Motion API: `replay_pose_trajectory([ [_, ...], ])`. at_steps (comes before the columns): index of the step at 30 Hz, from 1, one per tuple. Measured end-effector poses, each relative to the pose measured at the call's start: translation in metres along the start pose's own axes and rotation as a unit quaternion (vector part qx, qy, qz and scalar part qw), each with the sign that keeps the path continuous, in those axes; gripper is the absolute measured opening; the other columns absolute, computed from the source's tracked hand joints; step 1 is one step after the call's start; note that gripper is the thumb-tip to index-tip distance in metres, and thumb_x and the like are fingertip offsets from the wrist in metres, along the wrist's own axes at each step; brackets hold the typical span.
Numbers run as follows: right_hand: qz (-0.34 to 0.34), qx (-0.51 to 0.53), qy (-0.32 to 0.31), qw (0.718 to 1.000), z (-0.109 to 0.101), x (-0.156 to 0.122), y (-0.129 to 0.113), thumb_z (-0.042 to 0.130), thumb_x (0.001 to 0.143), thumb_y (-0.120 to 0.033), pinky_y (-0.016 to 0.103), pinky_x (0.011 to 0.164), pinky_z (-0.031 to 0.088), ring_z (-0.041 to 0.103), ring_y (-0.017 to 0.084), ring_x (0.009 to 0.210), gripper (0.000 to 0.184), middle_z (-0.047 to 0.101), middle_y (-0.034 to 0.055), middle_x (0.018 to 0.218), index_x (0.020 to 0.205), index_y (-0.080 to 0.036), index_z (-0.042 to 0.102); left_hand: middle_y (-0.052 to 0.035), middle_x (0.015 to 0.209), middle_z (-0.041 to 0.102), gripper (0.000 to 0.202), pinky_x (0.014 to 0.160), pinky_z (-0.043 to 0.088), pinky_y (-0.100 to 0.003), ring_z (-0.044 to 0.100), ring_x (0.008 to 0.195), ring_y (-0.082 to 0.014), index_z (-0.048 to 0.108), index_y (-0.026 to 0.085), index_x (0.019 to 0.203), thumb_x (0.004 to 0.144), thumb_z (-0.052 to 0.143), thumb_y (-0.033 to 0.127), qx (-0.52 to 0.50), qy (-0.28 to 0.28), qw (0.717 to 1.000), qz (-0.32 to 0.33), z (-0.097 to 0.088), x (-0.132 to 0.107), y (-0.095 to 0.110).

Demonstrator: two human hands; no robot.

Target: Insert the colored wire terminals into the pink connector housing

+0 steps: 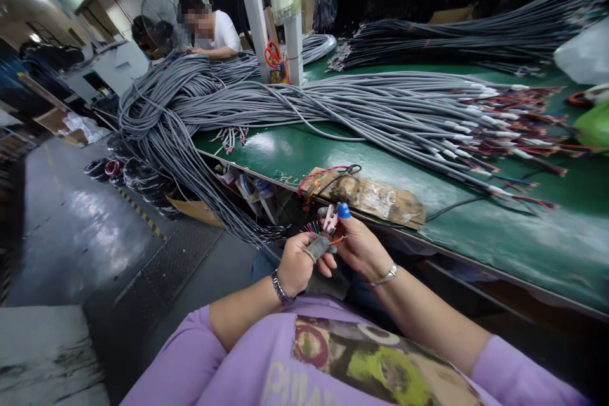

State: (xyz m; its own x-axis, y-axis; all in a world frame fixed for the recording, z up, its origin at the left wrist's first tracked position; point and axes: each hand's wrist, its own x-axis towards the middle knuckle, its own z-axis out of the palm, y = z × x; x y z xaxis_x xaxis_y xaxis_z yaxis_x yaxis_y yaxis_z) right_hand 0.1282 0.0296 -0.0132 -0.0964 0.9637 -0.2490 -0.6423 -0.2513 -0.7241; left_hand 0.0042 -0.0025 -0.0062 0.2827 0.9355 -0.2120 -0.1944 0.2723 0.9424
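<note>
My left hand [295,263] is closed around the end of a grey cable [318,246], whose thin coloured wires [313,229] fan out above the fist. My right hand [362,246] is closed in a pinch at those wire ends, with a blue cap [344,210] on one fingertip and a small pink piece [330,219] beside it. Both hands sit just below the near edge of the green table [476,228]. A watch is on my left wrist and a bracelet on my right.
A taped wooden block [375,198] with red and black leads lies at the table edge. Large bundles of grey cables [361,108] cover the table and hang off its left end. Another person [212,32] sits at the far end. Orange scissors [273,52] hang on a white post.
</note>
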Motion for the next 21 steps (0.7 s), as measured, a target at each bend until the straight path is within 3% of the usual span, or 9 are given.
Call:
replay_pose_trajectory([
  [5, 0.012, 0.010, 0.013, 1.000, 0.000, -0.001, 0.001, 0.071, 0.065, -0.067, 0.027, 0.052, 0.047, 0.053, 0.015, 0.058, 0.049, 0.060, 0.0033, 0.069, 0.074, -0.020, 0.064, -0.0030, 0.052, 0.062, 0.044, 0.037, 0.034, -0.020, 0.051, 0.035, -0.0096, 0.058, 0.012, 0.071, 0.071, 0.066, 0.055, 0.017, -0.001, 1.000, -0.001, -0.002, -0.003, 0.001],
  [11, 0.048, -0.045, -0.041, 0.997, -0.004, -0.010, -0.009, 0.046, 0.079, -0.074, 0.028, 0.050, 0.047, 0.052, 0.016, 0.057, 0.056, 0.061, 0.0056, 0.073, 0.082, -0.021, 0.063, -0.0034, 0.058, 0.064, 0.043, 0.040, 0.037, -0.020, 0.053, 0.038, -0.0095, 0.058, 0.012, 0.074, 0.077, 0.063, 0.056, 0.043, -0.014, 0.999, 0.019, -0.009, -0.013, -0.006],
  [17, 0.033, -0.038, -0.047, 0.998, -0.008, -0.010, -0.011, 0.068, 0.073, -0.057, 0.026, 0.055, 0.047, 0.053, 0.015, 0.060, 0.037, 0.061, 0.0032, 0.072, 0.081, -0.020, 0.067, -0.0035, 0.059, 0.065, 0.042, 0.040, 0.037, -0.020, 0.054, 0.039, -0.0092, 0.058, 0.012, 0.077, 0.078, 0.063, 0.054, 0.032, -0.013, 0.998, 0.043, -0.009, -0.011, -0.007],
  [21, 0.021, -0.051, -0.040, 0.998, -0.010, -0.010, -0.009, 0.066, 0.076, -0.058, 0.028, 0.056, 0.047, 0.050, 0.015, 0.058, 0.038, 0.058, 0.0025, 0.067, 0.082, -0.021, 0.068, -0.0026, 0.057, 0.064, 0.044, 0.039, 0.036, -0.020, 0.053, 0.038, -0.0091, 0.058, 0.012, 0.076, 0.076, 0.063, 0.056, 0.026, -0.003, 0.999, 0.036, -0.006, -0.009, 0.000],
])
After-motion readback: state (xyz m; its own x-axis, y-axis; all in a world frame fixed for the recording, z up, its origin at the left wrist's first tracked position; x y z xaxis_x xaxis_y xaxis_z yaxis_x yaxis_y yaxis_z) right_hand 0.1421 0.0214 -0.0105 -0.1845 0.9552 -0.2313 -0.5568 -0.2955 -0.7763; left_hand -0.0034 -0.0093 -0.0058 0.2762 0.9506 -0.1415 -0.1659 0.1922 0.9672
